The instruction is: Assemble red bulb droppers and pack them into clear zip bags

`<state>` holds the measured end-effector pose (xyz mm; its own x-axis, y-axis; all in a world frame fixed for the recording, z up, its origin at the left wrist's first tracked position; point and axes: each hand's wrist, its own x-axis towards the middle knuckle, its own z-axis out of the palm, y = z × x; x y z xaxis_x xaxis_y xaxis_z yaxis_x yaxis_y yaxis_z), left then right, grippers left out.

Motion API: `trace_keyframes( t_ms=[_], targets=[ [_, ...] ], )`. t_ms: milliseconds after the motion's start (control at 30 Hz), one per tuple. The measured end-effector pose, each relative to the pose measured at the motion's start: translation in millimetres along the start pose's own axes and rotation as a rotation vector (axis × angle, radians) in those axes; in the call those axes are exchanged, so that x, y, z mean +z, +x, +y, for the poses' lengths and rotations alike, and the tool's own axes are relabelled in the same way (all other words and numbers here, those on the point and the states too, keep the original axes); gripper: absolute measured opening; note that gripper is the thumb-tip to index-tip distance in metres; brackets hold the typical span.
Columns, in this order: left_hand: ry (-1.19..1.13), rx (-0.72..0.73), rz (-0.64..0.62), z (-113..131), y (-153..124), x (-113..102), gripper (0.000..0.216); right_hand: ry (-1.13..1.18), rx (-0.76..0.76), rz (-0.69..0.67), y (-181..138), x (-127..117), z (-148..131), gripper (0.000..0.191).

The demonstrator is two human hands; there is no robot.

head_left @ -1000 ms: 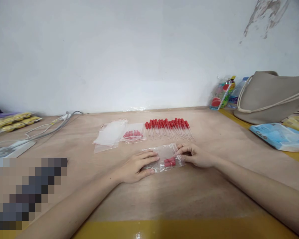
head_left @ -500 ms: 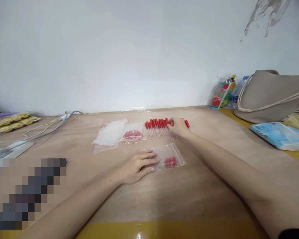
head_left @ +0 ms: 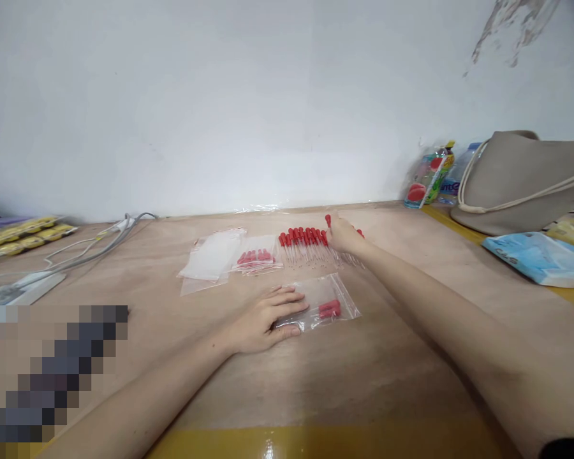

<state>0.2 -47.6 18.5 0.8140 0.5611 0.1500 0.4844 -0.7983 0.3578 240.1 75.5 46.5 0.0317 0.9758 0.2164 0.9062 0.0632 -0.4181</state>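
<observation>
My left hand (head_left: pixel 263 322) lies flat on the left end of a clear zip bag (head_left: pixel 323 307) that holds a few red-capped droppers. My right hand (head_left: pixel 343 237) reaches forward to the row of red-capped droppers (head_left: pixel 306 245) laid out on the wooden table (head_left: pixel 373 357). Its fingers are pinched on one dropper (head_left: pixel 328 221), whose red bulb sticks up above the row. A filled bag of droppers (head_left: pixel 255 259) and a stack of empty clear bags (head_left: pixel 210 260) lie to the left of the row.
A grey bag with a cord handle (head_left: pixel 521 175), bottles (head_left: pixel 433 175) and a blue packet (head_left: pixel 538 258) stand at the right. Cables (head_left: pixel 95 245), a flat grey device (head_left: pixel 22 287) and yellow packets (head_left: pixel 23 233) lie at the left. A white wall backs the table.
My right hand left the zip bag, reached forward to the row and has lifted one dropper out of it. My left hand stayed on the bag.
</observation>
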Motion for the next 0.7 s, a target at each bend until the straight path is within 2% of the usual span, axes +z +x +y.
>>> trace_keyframes(
  t_ms=[100,200,333,400,467,600,700],
  targets=[
    [-0.002,0.005,0.009,-0.3,-0.3,0.1,0.046,0.347,-0.023,0.039,-25.7,-12.6,20.5,0.061],
    [-0.011,0.006,0.014,0.6,0.1,-0.2,0.046,0.767,0.1,0.032,-59.4,-11.1,37.7,0.069],
    [-0.014,-0.015,0.016,3.4,0.8,-1.8,0.047,1.101,0.267,0.085,-95.0,3.0,42.7,0.054],
    [-0.021,-0.019,0.019,4.3,0.7,-2.4,0.048,1.173,0.298,0.089,-103.2,7.3,42.0,0.046],
    [-0.028,-0.02,0.021,4.6,0.0,-2.6,0.05,1.183,0.261,0.119,-105.1,7.3,43.9,0.043],
    [-0.031,-0.062,0.024,4.8,-1.9,-2.5,0.055,1.131,0.174,0.288,-100.2,1.0,55.7,0.046],
    [-0.026,-0.088,0.019,5.3,-2.4,-2.7,0.06,1.137,0.199,0.277,-101.3,0.8,58.7,0.049]
  ],
)
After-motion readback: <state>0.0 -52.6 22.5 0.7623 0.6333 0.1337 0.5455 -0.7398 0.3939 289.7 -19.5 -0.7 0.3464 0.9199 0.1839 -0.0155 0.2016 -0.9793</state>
